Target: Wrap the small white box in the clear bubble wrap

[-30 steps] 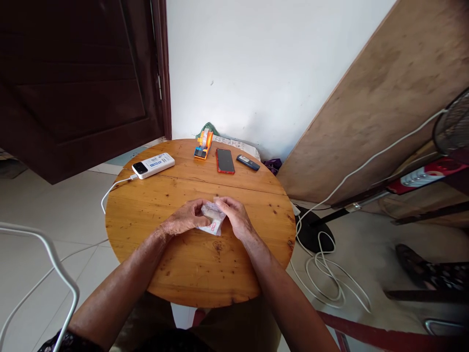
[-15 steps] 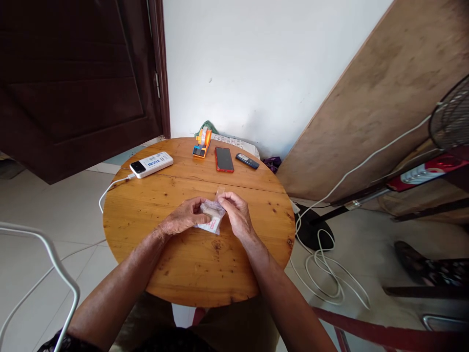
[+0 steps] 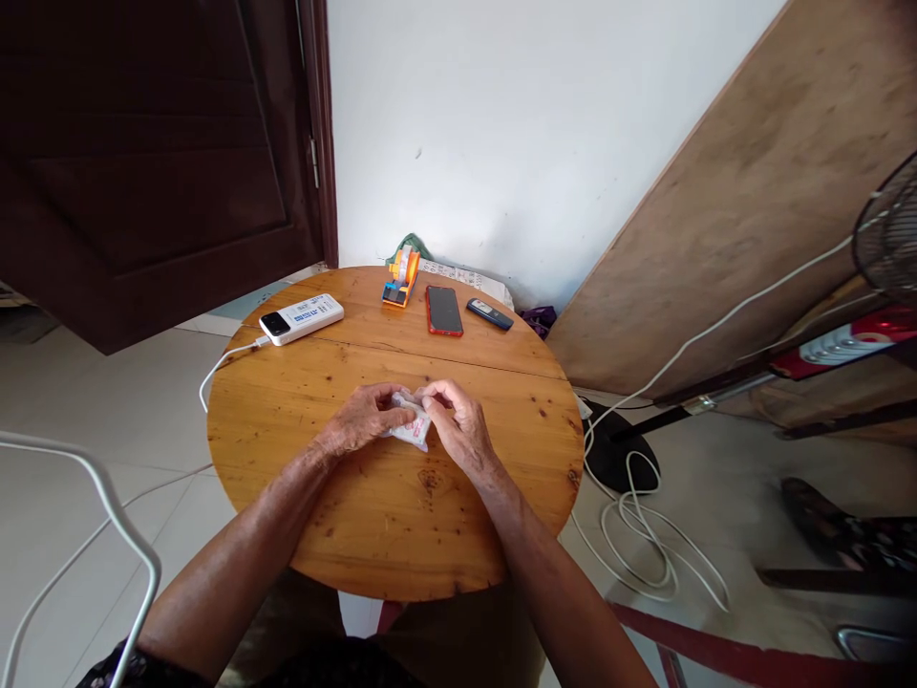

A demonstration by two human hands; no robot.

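A small packet in clear bubble wrap (image 3: 410,432), white with red print showing through, is between my hands above the middle of the round wooden table (image 3: 422,535). My left hand (image 3: 364,418) grips its left side, thumb lying across the top. At the packet's upper right edge, the thumb and forefinger of my right hand (image 3: 458,423) are pinched together on the wrap. The fingertips hide the packet's far edge.
Along the table's far side are an orange tape dispenser (image 3: 401,277), a red-edged phone (image 3: 444,311), a dark handheld device (image 3: 489,313) and a white power bank (image 3: 301,319) with a cable. A fan (image 3: 888,225) and coiled cord (image 3: 637,516) are at right.
The flap of clear wrap that stood up at the far edge is now down, out of sight under my fingers. My right fingers have come lower and closer to the left hand.
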